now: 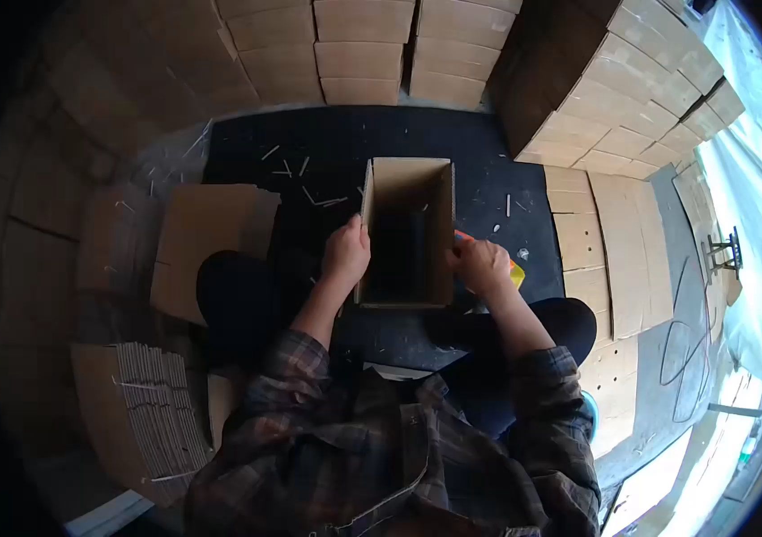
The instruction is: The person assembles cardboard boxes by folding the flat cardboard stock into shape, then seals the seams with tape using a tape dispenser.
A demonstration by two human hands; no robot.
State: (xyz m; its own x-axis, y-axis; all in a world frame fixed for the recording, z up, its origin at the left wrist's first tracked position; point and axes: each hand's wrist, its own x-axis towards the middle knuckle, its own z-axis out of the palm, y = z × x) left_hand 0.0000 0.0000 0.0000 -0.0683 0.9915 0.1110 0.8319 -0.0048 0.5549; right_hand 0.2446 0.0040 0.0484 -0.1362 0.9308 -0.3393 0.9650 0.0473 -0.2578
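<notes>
Bundle: a bound stack of folded cardboard (153, 412) stands at the near left.
Loose sheet: a brown cardboard sheet (197, 237) lies to the left, beside the left knee.
Left hand: curled, this hand (348, 253) pinches the left wall of the box at its edge; the fingertips on the outer side are hidden.
Box: the open cardboard box (412, 179) is in the middle, between the knees, its opening facing up; whether its bottom is closed cannot be told.
Step in hand: judged from the two-sided grip, steadying or positioning the box.
Next move: shifting or turning it would call for even pressure from both sides, lest the thin walls bow.
Right hand: fingers bent inward, this hand (484, 266) pinches the right wall.
Bright item: an orange-and-yellow thing (517, 274) shows beside the right hand; whether it is also held cannot be told.
Mat: pale scraps (507, 206) are scattered over the dark mat (488, 134).
Right side: flat cardboard (636, 255) covers the floor.
</notes>
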